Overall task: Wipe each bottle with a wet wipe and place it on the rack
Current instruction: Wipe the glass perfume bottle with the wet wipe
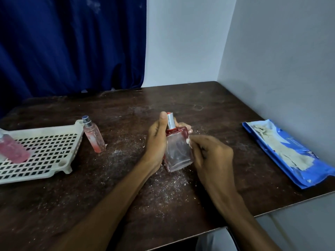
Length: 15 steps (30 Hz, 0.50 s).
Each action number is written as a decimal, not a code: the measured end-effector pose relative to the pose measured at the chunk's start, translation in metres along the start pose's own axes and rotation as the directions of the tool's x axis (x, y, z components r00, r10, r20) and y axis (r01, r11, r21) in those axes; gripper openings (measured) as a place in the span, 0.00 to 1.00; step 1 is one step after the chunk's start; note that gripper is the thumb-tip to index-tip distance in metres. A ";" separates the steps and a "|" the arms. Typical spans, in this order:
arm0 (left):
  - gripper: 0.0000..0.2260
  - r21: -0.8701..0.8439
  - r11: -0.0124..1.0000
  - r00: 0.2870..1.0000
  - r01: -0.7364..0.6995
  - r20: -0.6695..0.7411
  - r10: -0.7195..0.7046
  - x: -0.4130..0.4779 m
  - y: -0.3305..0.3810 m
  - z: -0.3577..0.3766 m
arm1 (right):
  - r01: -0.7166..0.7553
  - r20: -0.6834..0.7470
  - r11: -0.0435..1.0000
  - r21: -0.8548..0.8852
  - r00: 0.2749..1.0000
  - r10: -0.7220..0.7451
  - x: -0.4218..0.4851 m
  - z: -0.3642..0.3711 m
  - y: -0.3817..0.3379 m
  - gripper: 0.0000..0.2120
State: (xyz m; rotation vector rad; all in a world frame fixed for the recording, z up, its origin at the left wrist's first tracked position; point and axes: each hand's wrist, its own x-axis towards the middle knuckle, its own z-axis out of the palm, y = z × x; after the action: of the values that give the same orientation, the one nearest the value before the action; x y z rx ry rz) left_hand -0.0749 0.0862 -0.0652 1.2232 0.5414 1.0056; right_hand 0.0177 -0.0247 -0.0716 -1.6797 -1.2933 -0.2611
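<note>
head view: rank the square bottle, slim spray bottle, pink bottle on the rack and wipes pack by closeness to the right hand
1. square bottle, centre, touching the right hand
2. wipes pack, to its right
3. slim spray bottle, left, beside the rack
4. pink bottle, far left, lying on the rack

At the worktop (208, 105) centre the left hand (156, 142) grips the square bottle (178, 153) and the right hand (212, 156) pinches a wet wipe (188, 142) against it, so the hands block the middle. Toward 9 o'clock a slim bottle (93, 136) stands upright at the far right corner of the rack (45, 153), whose left part is taken by a lying pink bottle (12, 151). Bare worktop runs from 11 to 1 o'clock up to the curtain (72, 42) and wall (181, 42), a free strip at 3 o'clock ends at the wipe pack (290, 153), and 6 o'clock is open to the front edge.
</note>
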 end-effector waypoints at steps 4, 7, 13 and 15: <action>0.20 0.022 0.999 0.999 -0.044 -0.003 0.044 0.001 0.000 -0.001 | 0.020 -0.010 0.998 -0.057 1.000 -0.021 0.019 0.009 -0.008 0.09; 0.19 0.047 0.997 0.998 -0.063 0.014 0.063 0.002 -0.001 -0.001 | 0.029 0.004 0.996 -0.084 1.000 -0.029 0.004 0.005 -0.004 0.08; 0.19 0.121 0.984 0.991 -0.130 0.033 0.127 0.002 -0.003 0.002 | 0.008 0.019 0.993 -0.120 1.000 -0.006 -0.018 -0.004 0.004 0.07; 0.20 0.163 0.976 0.990 -0.142 0.034 0.138 0.002 -0.005 0.000 | 0.012 -0.026 0.994 -0.109 1.000 -0.015 -0.004 0.000 -0.002 0.08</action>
State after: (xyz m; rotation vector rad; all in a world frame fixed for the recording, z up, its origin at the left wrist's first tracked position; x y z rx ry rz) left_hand -0.0723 0.0873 -0.0693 1.4348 0.5351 1.0806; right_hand 0.0141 -0.0274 -0.0733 -1.7531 -1.2909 -0.3665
